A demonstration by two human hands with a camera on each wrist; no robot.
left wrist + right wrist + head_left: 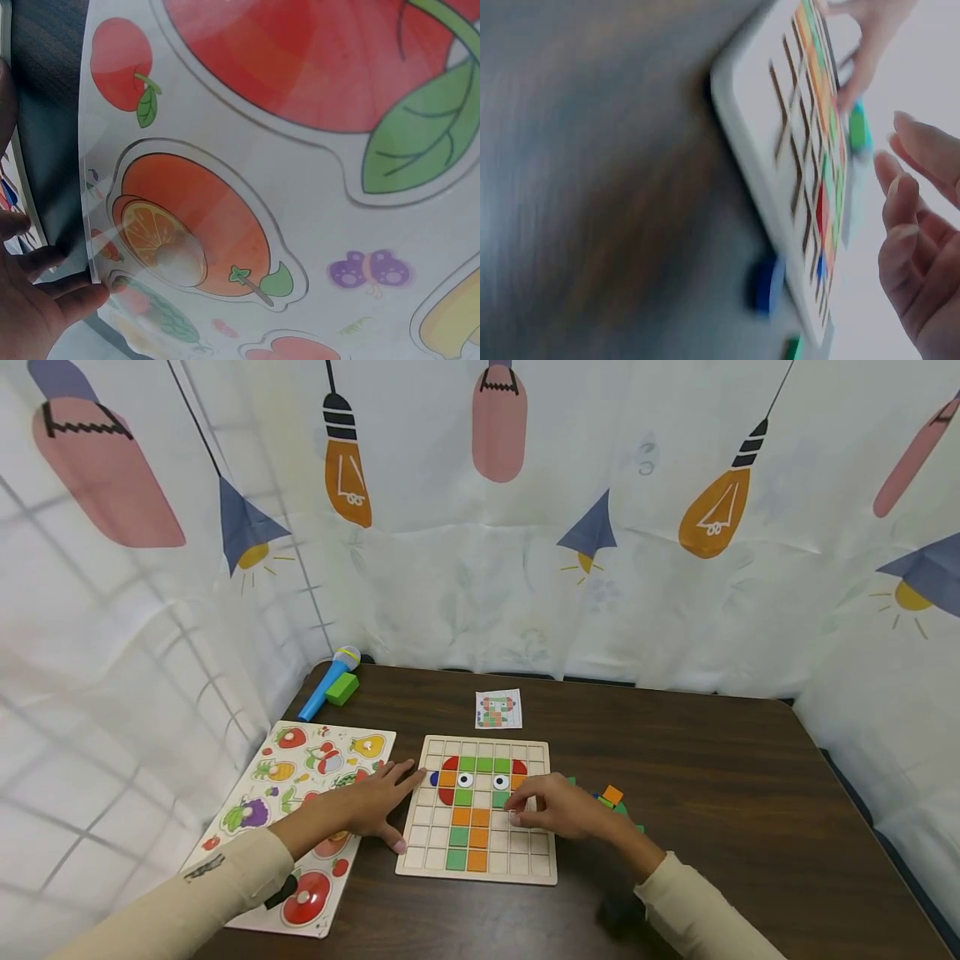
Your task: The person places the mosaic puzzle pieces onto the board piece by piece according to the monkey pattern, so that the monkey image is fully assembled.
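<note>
A wooden grid board [517,864] lies on the table, partly filled with coloured square and rounded pieces and two eye pieces [465,781]. Along its left edge my left hand [375,802] rests with fingers spread and thumb at the lower left side. My right hand [558,806] hovers over the board's right part, fingers loosely bent; no piece shows between thumb and fingertips in the right wrist view. Beneath that hand, part of the grid is hidden. Behind the board lies a small picture card [498,709] with a similar coloured pattern.
A fruit puzzle board [255,827] lies at the left, partly under my left forearm. At the back left are a blue toy microphone [322,689] and a green block [342,689]. Loose pieces [612,795] sit right of the grid. A printed curtain [450,593] hangs behind the table.
</note>
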